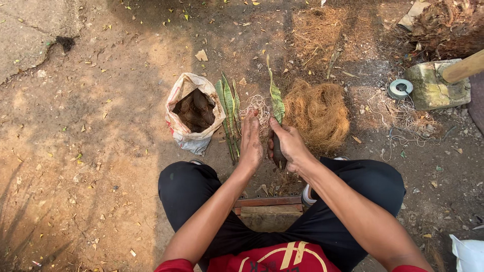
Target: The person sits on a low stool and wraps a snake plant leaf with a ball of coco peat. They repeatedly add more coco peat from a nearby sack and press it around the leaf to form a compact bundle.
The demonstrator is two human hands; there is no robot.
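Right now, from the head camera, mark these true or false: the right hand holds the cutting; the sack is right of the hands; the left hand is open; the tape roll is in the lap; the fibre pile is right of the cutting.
1. The right hand holds the cutting. True: its grip is shut around the dark base.
2. The sack is right of the hands. False: it stands to their left.
3. The left hand is open. True: its fingers are straight, beside the cutting.
4. The tape roll is in the lap. False: it lies on the ground at far right, by a stone block.
5. The fibre pile is right of the cutting. True.
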